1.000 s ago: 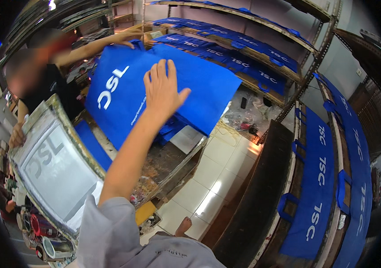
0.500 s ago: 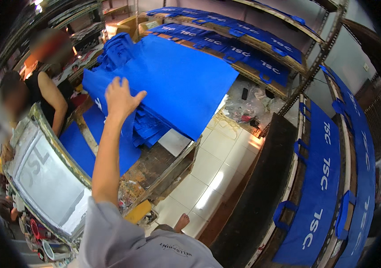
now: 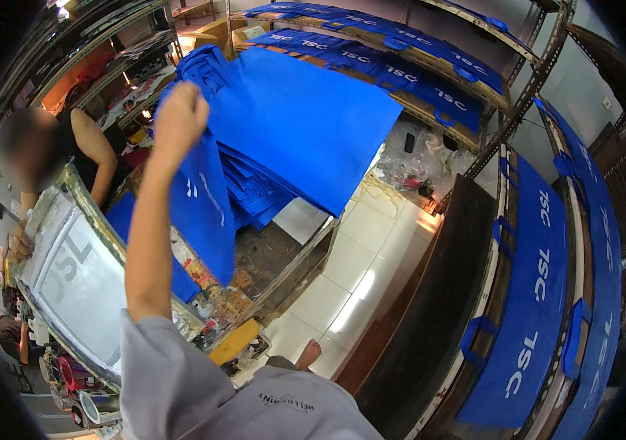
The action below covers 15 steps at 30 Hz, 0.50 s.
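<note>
My left hand is raised at the near left of a stack of blue fabric sheets, its fingers closed. From it hangs a blue fabric piece with a small white print, its lower corner over the worktable. Where the fingers meet the cloth is partly hidden by the hand. Left of my forearm, a screen-printing frame with pale mesh and grey lettering is tilted up. More blue cloth lies beneath the forearm. My right hand is out of view.
A co-worker at the left has a hand on the frame's far edge. Racks carry printed blue bags at the back and more printed blue bags at the right. A dark board stands beside the tiled floor.
My left hand was spread over the stack's edge; now it is closed and further left. The blue piece beneath it has lifted and hangs. The view has shifted slightly.
</note>
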Tool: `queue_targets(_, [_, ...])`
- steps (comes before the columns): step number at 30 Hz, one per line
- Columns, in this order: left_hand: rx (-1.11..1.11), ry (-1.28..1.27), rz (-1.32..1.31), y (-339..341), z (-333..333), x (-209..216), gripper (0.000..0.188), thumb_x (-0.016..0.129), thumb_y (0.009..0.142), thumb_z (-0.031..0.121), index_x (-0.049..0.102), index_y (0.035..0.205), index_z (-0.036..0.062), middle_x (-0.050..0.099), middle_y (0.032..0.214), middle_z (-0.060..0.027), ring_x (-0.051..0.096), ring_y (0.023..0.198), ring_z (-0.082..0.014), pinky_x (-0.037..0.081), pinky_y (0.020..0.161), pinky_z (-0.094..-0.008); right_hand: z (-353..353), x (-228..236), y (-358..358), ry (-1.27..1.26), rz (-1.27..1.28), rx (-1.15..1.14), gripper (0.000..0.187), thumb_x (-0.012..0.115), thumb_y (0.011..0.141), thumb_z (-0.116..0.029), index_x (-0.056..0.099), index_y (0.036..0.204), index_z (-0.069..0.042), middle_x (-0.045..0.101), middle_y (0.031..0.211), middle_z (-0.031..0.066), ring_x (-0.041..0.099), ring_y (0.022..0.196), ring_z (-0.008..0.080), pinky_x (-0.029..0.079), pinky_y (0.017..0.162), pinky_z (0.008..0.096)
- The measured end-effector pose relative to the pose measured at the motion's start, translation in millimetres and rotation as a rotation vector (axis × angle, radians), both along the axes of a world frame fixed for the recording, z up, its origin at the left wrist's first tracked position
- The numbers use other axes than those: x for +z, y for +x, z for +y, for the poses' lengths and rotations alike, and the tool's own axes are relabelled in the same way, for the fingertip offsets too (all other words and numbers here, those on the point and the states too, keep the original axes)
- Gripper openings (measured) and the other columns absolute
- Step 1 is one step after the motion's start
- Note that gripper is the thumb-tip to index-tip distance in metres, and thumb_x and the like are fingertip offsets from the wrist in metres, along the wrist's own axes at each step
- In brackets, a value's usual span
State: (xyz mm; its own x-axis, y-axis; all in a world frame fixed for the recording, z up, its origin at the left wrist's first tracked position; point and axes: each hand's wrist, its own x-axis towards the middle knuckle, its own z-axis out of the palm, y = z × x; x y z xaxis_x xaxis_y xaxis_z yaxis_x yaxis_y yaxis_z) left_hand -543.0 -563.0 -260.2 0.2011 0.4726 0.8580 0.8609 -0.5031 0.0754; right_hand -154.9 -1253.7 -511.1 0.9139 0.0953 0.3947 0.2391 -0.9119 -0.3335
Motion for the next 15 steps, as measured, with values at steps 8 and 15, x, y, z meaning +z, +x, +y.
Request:
queue_targets(8, [-0.371,-0.283,0.010,2,-76,176,0.028,0.054,0.091,0.028,0.058,0.098,0.0014,0.064,0.103,-0.0101,0.055,0.079,-0.0134,0.045,0.073,-0.0266,1,-52,-11,-0.013,0.005,0.288,0.031,0.052,0.091,-0.015,0.054,0.115,0.005,0.057,0.114,0.0199,0.055,0.101,0.0345,0.042,0.091,0.0421])
queue_targets(15, [-0.797,-0.177,-0.136,77,-233,197,0.023,0.054,0.089,0.023,0.058,0.098,0.0023,0.061,0.091,-0.0095,0.057,0.080,-0.0149,0.046,0.075,-0.0285,171,-18,-162,0.923,0.991,0.903,0.091,0.073,0.077,-0.010,0.014,0.146,-0.005,0.026,0.146,0.0202,0.036,0.131,0.0323,0.038,0.103,0.0433])
